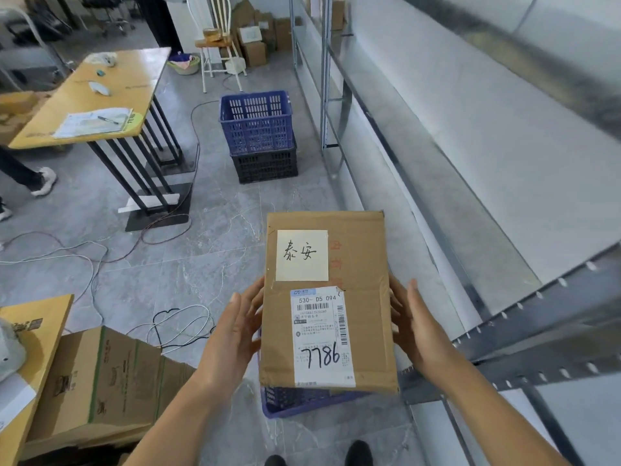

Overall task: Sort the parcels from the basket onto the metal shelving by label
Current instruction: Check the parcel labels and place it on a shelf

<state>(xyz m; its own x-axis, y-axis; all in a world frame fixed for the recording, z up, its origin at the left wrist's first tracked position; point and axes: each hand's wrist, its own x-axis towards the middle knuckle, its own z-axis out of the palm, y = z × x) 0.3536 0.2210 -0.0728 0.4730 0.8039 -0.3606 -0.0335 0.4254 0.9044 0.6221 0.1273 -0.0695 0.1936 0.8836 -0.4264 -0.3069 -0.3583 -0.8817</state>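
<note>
parcel (356,297) above basket (302,401) | both hands' fingers (250,297) straight, pressing its sides

Cardboard parcel (327,297) held between left hand (235,334) and right hand (415,331), above blue basket (295,400), metal shelving (504,196) alongside

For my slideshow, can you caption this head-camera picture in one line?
Both hands, left hand and right hand, hold a labelled cardboard parcel above a blue basket beside metal shelving.
</note>
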